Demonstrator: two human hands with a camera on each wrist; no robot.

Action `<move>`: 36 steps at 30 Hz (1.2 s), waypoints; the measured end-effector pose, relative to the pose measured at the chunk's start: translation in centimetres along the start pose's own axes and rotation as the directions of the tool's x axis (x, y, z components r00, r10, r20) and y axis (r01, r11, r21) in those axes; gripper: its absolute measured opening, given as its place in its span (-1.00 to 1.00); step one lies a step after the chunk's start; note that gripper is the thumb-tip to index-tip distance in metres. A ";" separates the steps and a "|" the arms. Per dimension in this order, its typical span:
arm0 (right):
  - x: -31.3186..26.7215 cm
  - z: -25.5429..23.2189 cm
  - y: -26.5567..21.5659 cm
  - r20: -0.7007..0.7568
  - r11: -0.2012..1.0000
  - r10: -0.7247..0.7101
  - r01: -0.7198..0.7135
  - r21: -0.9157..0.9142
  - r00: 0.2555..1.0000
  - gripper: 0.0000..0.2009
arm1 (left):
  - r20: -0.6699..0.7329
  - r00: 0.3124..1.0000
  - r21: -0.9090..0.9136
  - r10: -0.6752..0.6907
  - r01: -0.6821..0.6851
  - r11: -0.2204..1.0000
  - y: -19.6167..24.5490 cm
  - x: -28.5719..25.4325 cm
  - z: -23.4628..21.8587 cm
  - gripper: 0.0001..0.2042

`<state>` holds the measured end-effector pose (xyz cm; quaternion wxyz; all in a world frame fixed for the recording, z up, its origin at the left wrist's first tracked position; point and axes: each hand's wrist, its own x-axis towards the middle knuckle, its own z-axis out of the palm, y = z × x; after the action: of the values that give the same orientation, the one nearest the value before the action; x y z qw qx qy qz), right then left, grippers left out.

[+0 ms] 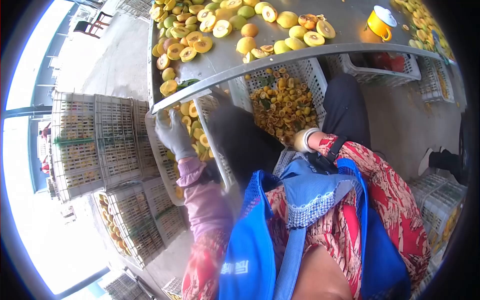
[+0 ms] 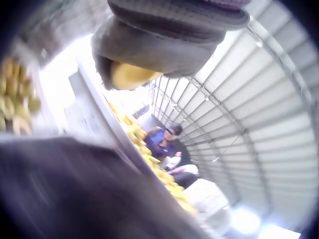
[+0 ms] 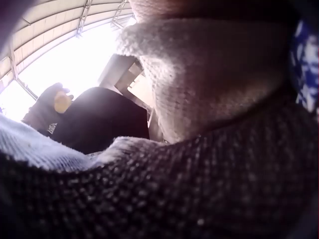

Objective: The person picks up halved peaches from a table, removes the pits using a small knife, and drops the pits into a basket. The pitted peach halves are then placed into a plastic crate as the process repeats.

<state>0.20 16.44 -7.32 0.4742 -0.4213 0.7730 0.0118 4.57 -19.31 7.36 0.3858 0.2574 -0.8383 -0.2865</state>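
Observation:
My gloved left hand (image 1: 174, 134) is over the white crate (image 1: 152, 150) of yellow peach halves (image 1: 200, 136), below the table's front rim. Its fingers hold a yellow peach (image 2: 130, 75), seen under the grey glove in the left wrist view. That same peach (image 3: 62, 102) shows small in the right wrist view. My right hand (image 1: 302, 140), in a pale knit glove, is low by my lap, at the near end of a crate of small fruit pieces (image 1: 285, 105). Its fingers are hidden, and I cannot tell whether they hold anything.
A metal table (image 1: 345, 27) with a raised rim bears whole and halved peaches (image 1: 221, 28) and a yellow mug (image 1: 381, 22). Stacked crates (image 1: 95, 145) stand at left. More crates (image 1: 382, 67) are under the table at right. Another person (image 2: 167, 144) sits beyond the fruit.

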 end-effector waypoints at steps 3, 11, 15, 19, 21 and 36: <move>-1.2 -2.5 -1.9 -0.036 0.995 0.067 -0.065 0.072 0.997 -0.58 | 0.159 0.979 0.275 -0.129 0.082 0.958 2.2 3.4 -0.9 -0.55; -3.8 -5.4 -3.7 -0.172 0.966 0.172 -0.132 0.223 0.970 -0.64 | 0.616 0.786 0.413 -0.052 -0.266 0.871 7.6 13.6 16.0 -0.39; -2.6 -3.8 -2.6 0.042 0.982 0.157 -0.161 0.098 0.987 -0.62 | 0.771 0.635 0.445 -0.038 -0.496 0.746 5.2 14.0 23.0 -0.43; -1.1 -4.1 -2.1 -0.361 0.962 0.130 -0.028 0.273 0.924 -0.62 | 0.771 0.634 0.385 -0.060 -0.389 0.837 8.4 13.2 21.1 -0.41; -7.0 -10.0 -3.9 -0.541 0.696 0.268 0.228 0.681 0.797 -0.62 | 0.712 0.701 0.294 0.038 -0.346 0.891 7.6 12.6 20.2 -0.42; -7.6 -9.1 -3.2 -0.603 0.745 0.318 0.200 0.637 0.732 -0.39 | 0.857 0.510 -0.486 -0.069 0.847 0.216 12.5 -6.5 6.5 -0.70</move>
<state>-2.80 15.47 4.55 0.2754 -0.1715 0.8562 -0.4021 0.48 -4.40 9.09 -0.0005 0.1464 -0.4808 -0.8645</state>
